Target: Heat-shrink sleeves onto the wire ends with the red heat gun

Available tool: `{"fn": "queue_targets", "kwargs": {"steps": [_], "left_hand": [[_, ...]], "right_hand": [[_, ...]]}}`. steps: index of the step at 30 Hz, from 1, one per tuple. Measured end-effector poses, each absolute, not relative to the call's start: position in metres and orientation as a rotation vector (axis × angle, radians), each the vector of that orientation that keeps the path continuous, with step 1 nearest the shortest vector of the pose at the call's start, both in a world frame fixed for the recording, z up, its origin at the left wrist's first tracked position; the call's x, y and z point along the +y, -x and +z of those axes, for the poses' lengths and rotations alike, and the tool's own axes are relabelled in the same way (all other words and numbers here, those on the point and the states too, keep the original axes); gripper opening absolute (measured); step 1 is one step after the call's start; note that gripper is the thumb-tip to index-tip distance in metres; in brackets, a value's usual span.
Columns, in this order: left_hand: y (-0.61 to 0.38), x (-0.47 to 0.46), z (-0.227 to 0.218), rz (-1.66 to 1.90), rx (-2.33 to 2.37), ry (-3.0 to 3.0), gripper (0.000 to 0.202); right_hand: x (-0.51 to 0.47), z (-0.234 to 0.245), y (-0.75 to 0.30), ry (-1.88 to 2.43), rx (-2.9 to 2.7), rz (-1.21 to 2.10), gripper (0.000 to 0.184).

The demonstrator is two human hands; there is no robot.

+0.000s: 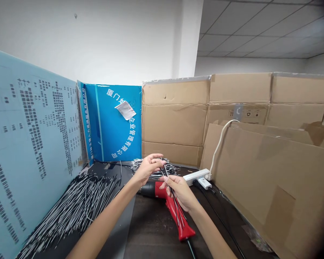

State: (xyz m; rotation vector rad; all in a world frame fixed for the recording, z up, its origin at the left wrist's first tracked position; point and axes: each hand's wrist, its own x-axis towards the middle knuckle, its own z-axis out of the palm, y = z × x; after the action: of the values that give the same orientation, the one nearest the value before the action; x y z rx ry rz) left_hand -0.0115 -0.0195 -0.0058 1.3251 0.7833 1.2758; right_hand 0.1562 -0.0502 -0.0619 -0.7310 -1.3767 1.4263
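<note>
My left hand (148, 167) pinches the upper ends of a few thin black wires (166, 171) above the desk. Just below it, my right hand (180, 190) is closed around the same wires, which run down past my wrist. Under both hands a red power tool (175, 216) with a black nose lies on the dark desk (153, 230). A large heap of black wires with white tips (75, 205) is spread at the left. A smaller heap (143, 165) lies behind my left hand.
A white power strip (197, 176) with a white cable and plugged adapter sits right of my hands. Cardboard sheets (264, 172) wall the right and back. A blue printed board (113, 126) and a pale printed panel (29, 144) stand at the left.
</note>
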Motion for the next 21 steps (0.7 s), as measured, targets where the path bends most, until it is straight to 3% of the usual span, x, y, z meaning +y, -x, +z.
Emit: {"fn": "queue_targets", "kwargs": {"steps": [21], "left_hand": [[0.012, -0.023, -0.002, 1.206, 0.756, -1.405, 0.037]], "right_hand": [[-0.054, -0.059, -0.157, 0.647, -1.328, 1.473, 0.039]]}}
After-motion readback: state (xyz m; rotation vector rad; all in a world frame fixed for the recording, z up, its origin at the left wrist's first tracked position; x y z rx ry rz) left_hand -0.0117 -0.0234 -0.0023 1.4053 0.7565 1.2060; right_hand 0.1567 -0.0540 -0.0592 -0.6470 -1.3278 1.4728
